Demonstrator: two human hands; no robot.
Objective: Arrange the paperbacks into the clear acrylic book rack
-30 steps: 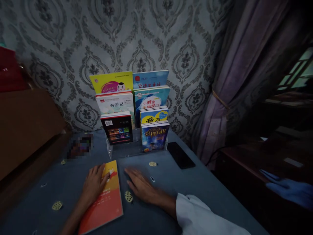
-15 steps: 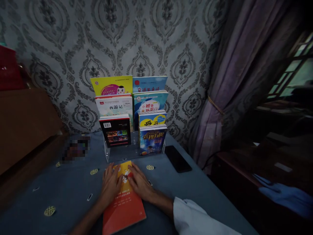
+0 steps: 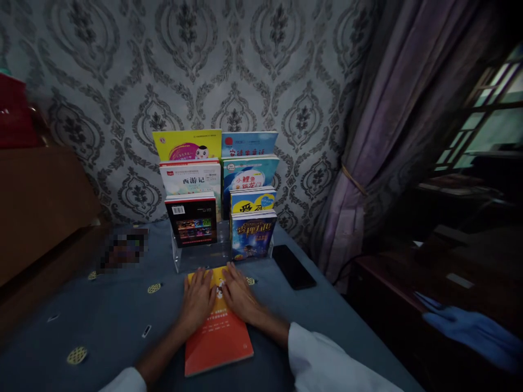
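Observation:
An orange and yellow book (image 3: 220, 340) lies on the blue tablecloth, its printed cover facing up and its text upside down to me. My left hand (image 3: 199, 299) rests flat over the upper left of the cover, fingers stretched toward the far edge. On the upper right of the same cover lies my right hand (image 3: 241, 296), also with fingers extended. Just beyond the fingertips stands a clear acrylic book rack (image 3: 204, 257). It bears several upright books in tiers, with a black book (image 3: 192, 220) front left and a dark blue book (image 3: 252, 237) front right.
A black phone (image 3: 294, 267) lies right of the rack. The blue tablecloth (image 3: 110, 332) has yellow spotted prints. A brown box (image 3: 41, 207) stands at left, near a blurred-out item (image 3: 122, 250). At right are a tied curtain (image 3: 353, 163) and a blue cloth (image 3: 469, 332).
The book has shifted slightly right and away from me, toward the rack, and sits straighter. Both hands have moved along with it, and the left sleeve has come into view.

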